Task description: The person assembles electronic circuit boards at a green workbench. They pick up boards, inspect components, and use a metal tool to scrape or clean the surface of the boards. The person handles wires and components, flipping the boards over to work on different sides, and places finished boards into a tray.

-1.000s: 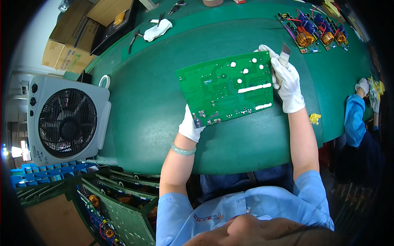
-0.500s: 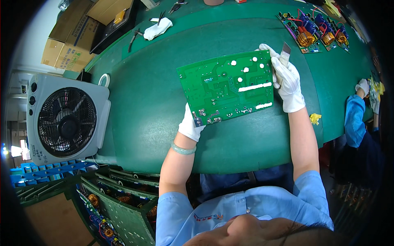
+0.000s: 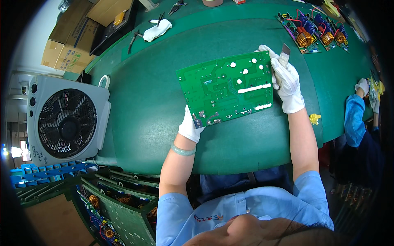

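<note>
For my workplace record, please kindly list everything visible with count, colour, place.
Circuit board: 1, green, centre
Blade: 1, grey, right of board
Coil boards: 3, multicoloured, upper right
Table: 1, green, centre
Fan: 1, grey, left
Boxes: 2+, brown, upper left
Tools: 2+, dark, upper left
Cloth-like item: 1, white, upper left
Scrap: 1, yellow, table's right side
Board racks: uncounted, green, lower left
Co-worker: 1, blue sleeve, right edge
Shirt: 1, light blue, bottom
Bracelet: 1, pale green, left wrist
Left hand: 1, white-gloved, board's lower left corner
Right hand: 1, white-gloved, board's right edge
</note>
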A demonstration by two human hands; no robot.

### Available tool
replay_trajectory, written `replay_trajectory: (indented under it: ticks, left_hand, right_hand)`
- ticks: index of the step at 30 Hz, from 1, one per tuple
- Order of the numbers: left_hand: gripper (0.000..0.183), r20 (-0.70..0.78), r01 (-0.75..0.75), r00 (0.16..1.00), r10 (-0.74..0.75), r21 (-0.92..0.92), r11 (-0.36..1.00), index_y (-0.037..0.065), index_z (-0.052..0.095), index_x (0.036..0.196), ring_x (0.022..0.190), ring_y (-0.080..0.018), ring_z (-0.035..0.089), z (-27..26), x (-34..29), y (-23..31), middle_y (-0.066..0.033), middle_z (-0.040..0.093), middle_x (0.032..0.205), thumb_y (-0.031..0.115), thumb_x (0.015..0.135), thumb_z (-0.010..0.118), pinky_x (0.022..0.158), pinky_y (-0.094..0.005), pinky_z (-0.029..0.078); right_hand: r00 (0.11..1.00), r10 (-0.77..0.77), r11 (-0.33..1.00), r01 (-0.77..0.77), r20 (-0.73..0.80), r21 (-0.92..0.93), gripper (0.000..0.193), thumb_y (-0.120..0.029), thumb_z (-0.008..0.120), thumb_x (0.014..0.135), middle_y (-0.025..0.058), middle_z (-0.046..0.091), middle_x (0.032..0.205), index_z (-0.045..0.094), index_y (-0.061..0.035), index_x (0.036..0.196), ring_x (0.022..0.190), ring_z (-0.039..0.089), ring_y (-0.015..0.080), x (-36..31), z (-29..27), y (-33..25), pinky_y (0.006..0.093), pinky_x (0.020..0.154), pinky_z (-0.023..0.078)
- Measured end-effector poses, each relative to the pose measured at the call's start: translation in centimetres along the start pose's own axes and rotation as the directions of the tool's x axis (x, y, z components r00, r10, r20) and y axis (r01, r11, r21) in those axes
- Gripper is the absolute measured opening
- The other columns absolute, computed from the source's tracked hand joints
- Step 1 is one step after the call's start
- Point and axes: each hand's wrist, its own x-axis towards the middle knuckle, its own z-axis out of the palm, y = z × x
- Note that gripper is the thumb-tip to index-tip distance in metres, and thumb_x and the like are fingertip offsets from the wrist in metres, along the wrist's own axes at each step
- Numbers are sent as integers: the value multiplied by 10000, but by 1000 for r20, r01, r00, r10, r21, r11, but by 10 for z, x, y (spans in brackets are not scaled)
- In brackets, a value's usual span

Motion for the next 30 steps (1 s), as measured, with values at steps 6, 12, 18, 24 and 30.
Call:
replay_trajectory:
  ticks: [6,12,18,24,30]
  left_hand:
    - [501,30,-19,999,20,-16,1000,88,528,1410,1158,-290,642,2,-1,0,-141,615,1335,411,1076,340,917,-470,580]
    - [501,-11,-13,1000,13,14,1000,70,530,1402,1159,-296,642,6,-3,2,-146,610,1340,404,1077,348,928,-490,576]
    - [485,18,-58,998,57,21,998,62,522,1402,1150,-299,647,-4,2,-2,-149,613,1335,380,1057,398,929,-492,572]
    - [463,33,-75,997,73,49,996,51,532,1369,1128,-283,654,-17,6,-3,-136,639,1297,327,999,504,922,-462,565]
    - [465,18,-114,993,113,147,983,40,543,1336,1106,-266,661,-33,7,-7,-123,664,1258,275,941,609,915,-431,558]
  right_hand:
    - [1000,-8,1000,8,-4,-8,488,-307,602,1013,-80,497,706,573,-30,1414,555,395,-2,0,0,0,185,446,272]
    - [1000,-19,1000,19,24,-10,504,-305,608,1004,-78,539,736,567,-15,1415,559,400,-4,-1,1,-3,185,448,274]
    - [999,-16,1000,16,50,-9,522,-317,622,985,-72,572,750,576,-6,1402,543,384,-11,-6,2,-10,177,443,259]
    - [998,-25,999,26,65,-19,520,-317,638,967,-53,619,848,588,-22,1392,539,391,-3,-14,1,-14,171,448,257]
    - [996,-6,1000,8,94,-19,590,-333,650,946,-26,701,985,552,23,1406,537,388,-3,-18,1,-18,176,448,236]
